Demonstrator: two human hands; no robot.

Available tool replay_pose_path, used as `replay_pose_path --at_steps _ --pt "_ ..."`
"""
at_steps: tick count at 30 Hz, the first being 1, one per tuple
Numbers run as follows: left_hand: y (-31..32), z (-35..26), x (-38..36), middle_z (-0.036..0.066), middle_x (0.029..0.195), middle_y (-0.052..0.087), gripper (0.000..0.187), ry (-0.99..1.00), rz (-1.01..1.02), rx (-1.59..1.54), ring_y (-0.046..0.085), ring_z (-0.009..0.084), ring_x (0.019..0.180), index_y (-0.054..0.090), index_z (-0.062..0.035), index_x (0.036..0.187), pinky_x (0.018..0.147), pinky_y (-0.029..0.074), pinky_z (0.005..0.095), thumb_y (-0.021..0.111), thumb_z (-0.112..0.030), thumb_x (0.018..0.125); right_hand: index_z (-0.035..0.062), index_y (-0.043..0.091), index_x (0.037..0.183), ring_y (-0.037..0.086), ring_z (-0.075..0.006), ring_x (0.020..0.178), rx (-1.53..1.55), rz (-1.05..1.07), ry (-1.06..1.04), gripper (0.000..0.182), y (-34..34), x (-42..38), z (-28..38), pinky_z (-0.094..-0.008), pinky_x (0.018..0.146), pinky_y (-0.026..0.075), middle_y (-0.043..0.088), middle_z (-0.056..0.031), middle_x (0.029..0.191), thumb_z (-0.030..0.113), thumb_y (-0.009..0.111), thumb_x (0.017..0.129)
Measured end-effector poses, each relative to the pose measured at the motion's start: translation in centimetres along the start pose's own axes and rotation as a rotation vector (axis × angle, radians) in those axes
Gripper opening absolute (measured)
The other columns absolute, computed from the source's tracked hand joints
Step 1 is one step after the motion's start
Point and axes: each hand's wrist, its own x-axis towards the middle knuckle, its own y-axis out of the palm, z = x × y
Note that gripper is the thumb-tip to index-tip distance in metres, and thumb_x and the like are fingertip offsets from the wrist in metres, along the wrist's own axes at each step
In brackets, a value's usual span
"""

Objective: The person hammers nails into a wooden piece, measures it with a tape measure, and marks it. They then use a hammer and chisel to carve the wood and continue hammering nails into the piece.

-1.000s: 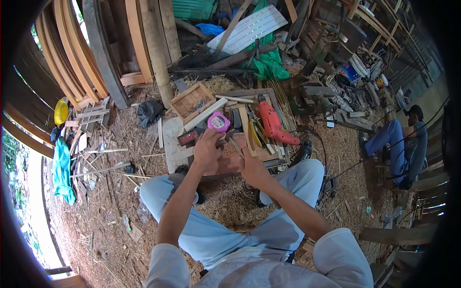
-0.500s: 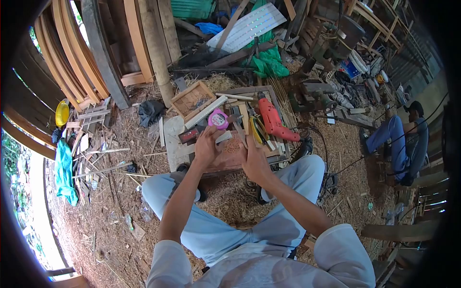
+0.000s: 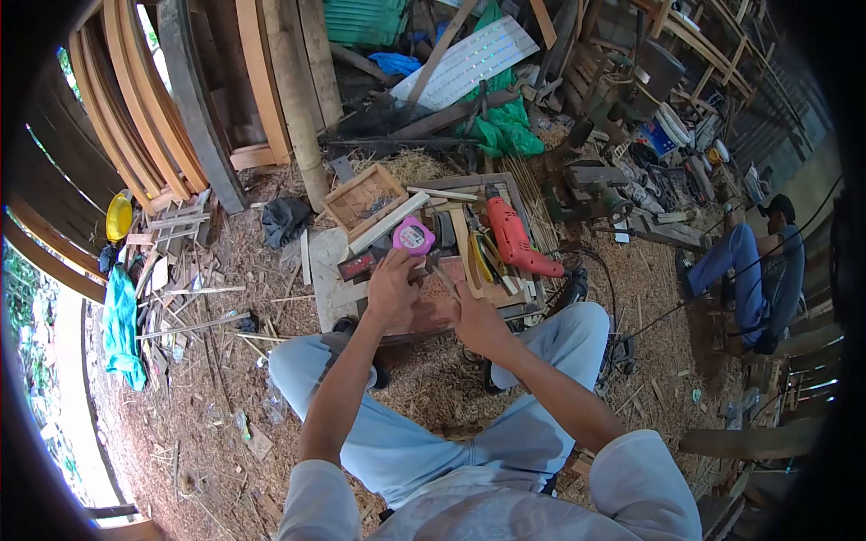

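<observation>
My right hand [image 3: 483, 320] is closed round the wooden handle of a hammer [image 3: 446, 276], which slants up and left from the fist over the low work table. My left hand [image 3: 392, 287] rests on a reddish board [image 3: 435, 296], its fingers bent together; what they hold, if anything, is hidden. Just beyond the left fingertips lies a pink tape measure [image 3: 412, 236]. To the right of the hammer are yellow-handled pliers [image 3: 487, 259] and a red power drill [image 3: 516, 236] with its cable trailing off.
A wooden box [image 3: 365, 200] with small metal pieces sits at the table's far left. Wood shavings and offcuts cover the ground. At the right a person [image 3: 767, 270] sits low. A bamboo post [image 3: 296, 99] stands at the back left, and a green sheet [image 3: 507, 131] lies behind.
The hammer has swung down toward the board, and my right hand has lowered slightly. My left hand has shifted a little down and right. The view has tilted slightly.
</observation>
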Motion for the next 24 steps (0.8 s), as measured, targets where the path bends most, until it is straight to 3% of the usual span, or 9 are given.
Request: replay_pose_path --at_steps 5,10,13,16,19,20,21,23,24 --pt "0.2 -0.1 -0.3 0.008 0.100 0.056 0.042 0.055 -0.072 -0.029 0.055 0.0282 0.103 0.065 -0.0072 0.110 0.091 0.047 0.0443 0.070 -0.009 0.069 0.0005 0.035 0.127 0.059 -0.0499 0.063 0.042 -0.101 -0.107 0.039 -0.6 -0.1 1.1 -0.0582 0.058 0.046 0.058 -0.0296 0.063 0.017 0.050 0.095" --pt "-0.4 -0.5 -0.1 0.010 0.100 0.055 0.038 0.054 -0.028 0.024 0.055 0.0287 0.101 0.065 -0.0053 0.109 0.085 0.048 0.0409 0.070 -0.012 0.072 0.0020 0.038 0.111 0.057 -0.0519 0.064 0.023 -0.066 -0.063 0.024 0.6 -0.3 -0.4 -0.0588 0.058 0.043 0.057 -0.0293 0.064 0.018 0.049 0.096" --pt "-0.2 -0.8 -0.1 0.010 0.100 0.054 0.036 0.040 -0.042 0.010 0.055 0.0288 0.103 0.064 -0.0042 0.107 0.086 0.049 0.0413 0.069 -0.011 0.073 0.0025 0.038 0.110 0.056 -0.0534 0.065 0.092 -0.210 -0.127 0.024 -0.6 0.4 -0.9 -0.0585 0.058 0.042 0.057 -0.0305 0.065 0.021 0.046 0.098" --pt "-0.6 -1.2 0.5 0.010 0.100 0.056 0.034 0.071 -0.021 0.050 0.057 0.0307 0.101 0.063 -0.0029 0.105 0.083 0.050 0.0436 0.070 -0.013 0.073 0.0023 0.041 0.108 0.056 -0.0534 0.071 0.081 -0.150 -0.048 0.026 -3.6 1.8 -0.9 -0.0568 0.060 0.042 0.059 -0.0309 0.072 0.025 0.046 0.099" --pt "-2.3 -2.9 1.4 0.013 0.098 0.061 0.033 0.033 -0.194 -0.145 0.062 0.0329 0.093 0.063 -0.0018 0.104 0.078 0.052 0.0426 0.072 -0.012 0.074 0.0025 0.044 0.107 0.057 -0.0509 0.075 0.058 -0.313 -0.226 0.027 -3.4 3.3 -4.8 -0.0528 0.062 0.043 0.061 -0.0270 0.078 0.028 0.048 0.099" --pt "-3.2 -3.3 1.7 0.014 0.096 0.062 0.031 -0.018 -0.217 -0.260 0.063 0.0336 0.089 0.063 -0.0009 0.104 0.076 0.052 0.0405 0.071 -0.011 0.075 0.0024 0.048 0.107 0.060 -0.0431 0.071 0.158 -0.374 -0.262 0.028 -2.1 3.9 -6.9 -0.0455 0.062 0.044 0.061 -0.0213 0.076 0.029 0.049 0.099" --pt "-4.1 -3.8 1.9 0.016 0.094 0.064 0.030 -0.069 -0.240 -0.375 0.065 0.0342 0.085 0.063 -0.0001 0.104 0.074 0.052 0.0385 0.071 -0.010 0.076 0.0024 0.048 0.107 0.060 -0.0431 0.071 0.174 -0.384 -0.280 0.028 -2.1 4.1 -7.3 -0.0455 0.062 0.044 0.061 -0.0213 0.076 0.029 0.049 0.099" --pt "-5.7 -4.8 1.9 0.017 0.093 0.066 0.029 -0.085 -0.237 -0.361 0.067 0.0302 0.081 0.063 0.0006 0.105 0.073 0.052 0.0334 0.070 -0.008 0.079 0.0027 0.051 0.110 0.060 -0.0306 0.065 0.486 -0.274 -0.051 0.028 -1.8 4.1 -7.5 -0.0388 0.062 0.044 0.058 -0.0149 0.074 0.029 0.049 0.099" --pt "-6.2 -5.3 1.9 0.015 0.091 0.066 0.028 -0.113 -0.216 -0.391 0.066 0.0255 0.080 0.063 0.0011 0.107 0.072 0.051 0.0318 0.069 -0.008 0.081 0.0044 0.050 0.101 0.045 -0.0059 0.059 0.600 -0.258 0.009 0.021 -2.0 4.1 -6.8 -0.0253 0.050 0.035 0.047 0.0024 0.069 0.025 0.049 0.101"
